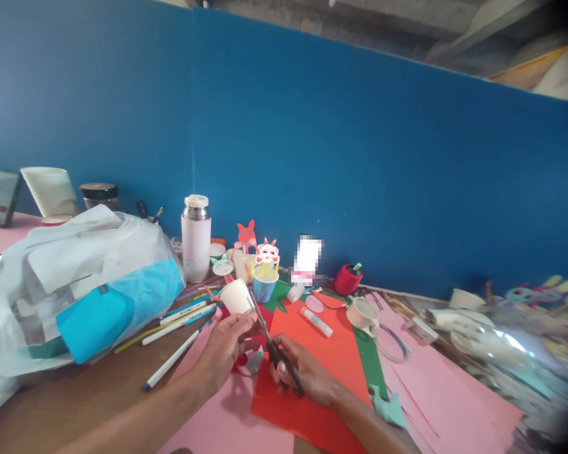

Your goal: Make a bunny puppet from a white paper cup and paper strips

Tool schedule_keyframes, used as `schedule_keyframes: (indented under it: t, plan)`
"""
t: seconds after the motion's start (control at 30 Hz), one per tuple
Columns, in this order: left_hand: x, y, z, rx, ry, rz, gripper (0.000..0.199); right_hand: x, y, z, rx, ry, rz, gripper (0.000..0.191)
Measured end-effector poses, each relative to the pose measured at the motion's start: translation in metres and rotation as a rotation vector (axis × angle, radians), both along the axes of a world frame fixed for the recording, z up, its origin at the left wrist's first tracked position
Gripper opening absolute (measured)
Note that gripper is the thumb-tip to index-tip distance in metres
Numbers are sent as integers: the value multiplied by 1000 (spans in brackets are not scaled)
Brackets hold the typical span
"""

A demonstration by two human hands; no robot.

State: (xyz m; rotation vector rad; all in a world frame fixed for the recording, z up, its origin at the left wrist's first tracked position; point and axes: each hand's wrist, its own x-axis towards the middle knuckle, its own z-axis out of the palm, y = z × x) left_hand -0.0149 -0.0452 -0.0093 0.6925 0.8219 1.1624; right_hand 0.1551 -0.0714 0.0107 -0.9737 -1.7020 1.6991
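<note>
My right hand (300,369) is closed around the black handles of a pair of scissors (284,362), whose blades point up and away to the left. Close to the blades, my left hand (230,343) pinches with thumb and fingertips; something small and pale may be there, too small to make out. A white paper cup (235,296) stands tilted just beyond my left fingers. Between the hands, a small piece of patterned paper (250,362) lies above the red paper (312,403) and pink sheets.
A plastic bag (137,246) and several markers (170,359) are on the left. Behind stand a flask (196,243) and a blue cup with a bunny face (265,284). A glue stick (317,321), tape roll (363,313) and craft clutter (497,340) lie to the right.
</note>
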Motion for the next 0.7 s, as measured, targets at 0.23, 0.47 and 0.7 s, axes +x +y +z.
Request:
schedule_keyframes:
  t: [0.23,0.47,0.7]
  plan:
    - [3,-2,6,1,-25,20,12,-1,0,-5,-28,-35,-30,50]
    - [5,-5,12,-28,-66,33,11,-2,0,-12,3,46,-37,59]
    - [5,-6,11,-33,-45,48,14,-2,1,-14,14,61,-28,58]
